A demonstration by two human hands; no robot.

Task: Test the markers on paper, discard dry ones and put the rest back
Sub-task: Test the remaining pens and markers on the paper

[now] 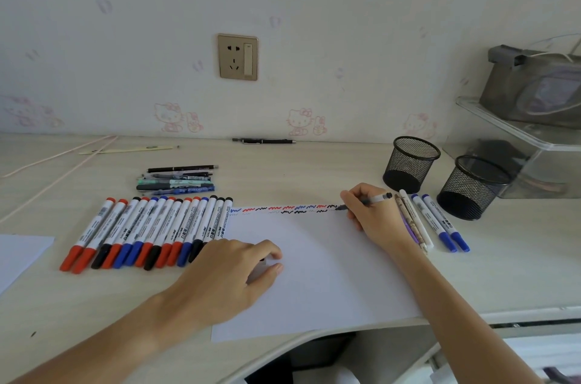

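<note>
Marker (375,198) pinched in right hand (374,214) grip (tip on paper (314,273)); left hand (232,270) curled.

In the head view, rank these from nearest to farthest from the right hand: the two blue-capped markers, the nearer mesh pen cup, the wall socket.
From the right hand:
1. Two blue-capped markers, lying just to its right.
2. Nearer mesh pen cup, farther right, beyond those markers.
3. Wall socket, up on the wall, to the left.
</note>
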